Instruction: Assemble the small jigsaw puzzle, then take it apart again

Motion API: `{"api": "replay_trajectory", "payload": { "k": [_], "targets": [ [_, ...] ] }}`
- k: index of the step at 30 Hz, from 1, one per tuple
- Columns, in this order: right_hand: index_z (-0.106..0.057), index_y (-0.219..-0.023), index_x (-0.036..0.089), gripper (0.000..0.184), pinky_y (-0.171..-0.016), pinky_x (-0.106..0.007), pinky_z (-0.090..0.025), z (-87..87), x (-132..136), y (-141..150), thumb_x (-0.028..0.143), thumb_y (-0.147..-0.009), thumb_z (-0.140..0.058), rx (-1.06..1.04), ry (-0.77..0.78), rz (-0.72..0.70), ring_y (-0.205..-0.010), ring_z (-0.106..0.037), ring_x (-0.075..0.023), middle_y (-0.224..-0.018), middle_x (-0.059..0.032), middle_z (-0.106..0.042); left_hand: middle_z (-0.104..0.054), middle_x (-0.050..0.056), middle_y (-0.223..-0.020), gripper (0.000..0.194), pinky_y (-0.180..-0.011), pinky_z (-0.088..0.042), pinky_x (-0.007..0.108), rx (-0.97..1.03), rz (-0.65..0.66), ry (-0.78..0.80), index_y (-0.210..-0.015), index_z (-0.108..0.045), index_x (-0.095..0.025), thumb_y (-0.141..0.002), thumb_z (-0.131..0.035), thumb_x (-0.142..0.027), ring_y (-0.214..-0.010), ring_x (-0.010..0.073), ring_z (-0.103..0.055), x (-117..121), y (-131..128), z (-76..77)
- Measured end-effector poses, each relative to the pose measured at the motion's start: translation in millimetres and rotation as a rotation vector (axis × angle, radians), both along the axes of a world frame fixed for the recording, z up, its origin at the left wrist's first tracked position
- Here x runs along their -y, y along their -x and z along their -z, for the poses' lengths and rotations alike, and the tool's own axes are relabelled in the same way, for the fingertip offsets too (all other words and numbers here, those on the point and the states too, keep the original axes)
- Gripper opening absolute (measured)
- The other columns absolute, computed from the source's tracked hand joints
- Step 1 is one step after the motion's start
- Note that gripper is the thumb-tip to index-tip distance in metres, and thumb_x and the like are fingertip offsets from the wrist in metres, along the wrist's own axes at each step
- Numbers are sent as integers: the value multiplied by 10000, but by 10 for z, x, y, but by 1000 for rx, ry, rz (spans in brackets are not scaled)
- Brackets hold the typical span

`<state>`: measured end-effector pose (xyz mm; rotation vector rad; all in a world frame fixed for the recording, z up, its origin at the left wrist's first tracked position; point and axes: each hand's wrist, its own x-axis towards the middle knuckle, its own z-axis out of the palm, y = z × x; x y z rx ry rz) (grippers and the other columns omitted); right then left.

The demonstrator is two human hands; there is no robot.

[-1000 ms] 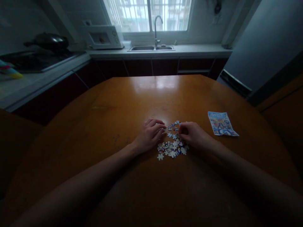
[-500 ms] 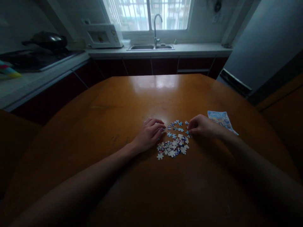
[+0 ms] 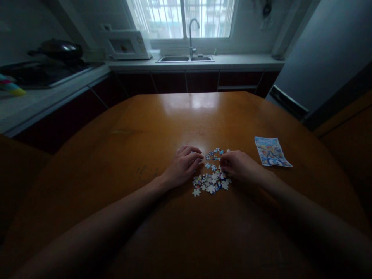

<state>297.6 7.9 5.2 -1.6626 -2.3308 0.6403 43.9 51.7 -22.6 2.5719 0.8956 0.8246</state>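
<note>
A pile of jigsaw puzzle pieces (image 3: 211, 183), many with their pale backs up, lies on the wooden table. Just beyond it, several blue-toned puzzle pieces (image 3: 214, 154) are spread out loosely. My left hand (image 3: 186, 162) rests at the left of these pieces, fingers bent loosely and apart, with a few pieces partly hidden by the fingertips. At the right side of the pile is my right hand (image 3: 235, 164), thumb and fingers pinched together low over the pieces. Whatever lies between those fingertips is hidden.
A printed picture sheet (image 3: 272, 151) lies on the table (image 3: 162, 120), right of the pieces. Behind stand a counter with a sink (image 3: 174, 59), a microwave (image 3: 128, 44) and a wok (image 3: 59, 50) on the stove. A fridge (image 3: 325, 58) is at the right.
My right hand has moved left and a little nearer to me, from the right edge of the loose pieces to the pile. More of the picture sheet shows. My left hand stays put.
</note>
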Motion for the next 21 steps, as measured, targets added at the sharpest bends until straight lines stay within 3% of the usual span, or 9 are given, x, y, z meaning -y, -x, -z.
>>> {"api": "replay_trajectory", "payload": {
  "k": [4,8,11,16,21],
  "targets": [
    [-720,-822,193,105,-641,-292,-434,-24,40,37,113,-833,-653,-49,29,53,-699,-620,-151,-805,-47,-724,-661,59,-1156,209,-980,-441,449,-9,4,-4,-1045,-684,-226,-1041,-481,-273,-1098,223,-576,-6,2,11],
    [-727,-712,184,138,-609,-287,-422,-33,4,17,150,-837,-681,-116,63,49,-646,-596,-141,-712,-36,-687,-664,59,-1143,217,-972,-448,443,2,7,-11,-1033,-687,-224,-1044,-478,-280,-1075,216,-582,-1,9,9],
    [-751,-722,199,162,-627,-281,-421,-24,-22,-6,140,-851,-672,-132,-24,-3,-691,-598,-144,-764,-44,-677,-667,57,-1141,212,-976,-449,447,6,4,-2,-1035,-687,-228,-1044,-481,-279,-1075,214,-583,6,11,2],
    [-709,-738,197,172,-662,-285,-393,-16,-24,-17,137,-885,-641,54,-199,-46,-753,-571,-158,-816,-50,-653,-665,64,-1141,220,-988,-449,444,15,9,3,-1038,-691,-221,-1043,-479,-280,-1083,217,-581,0,8,10],
    [-727,-756,191,198,-674,-265,-412,-10,-59,-86,107,-898,-617,-39,-79,-183,-736,-567,-133,-848,-48,-657,-663,60,-1152,211,-997,-439,445,16,5,-5,-1048,-693,-224,-1041,-489,-276,-1098,218,-576,-10,6,32]
  ]
}}
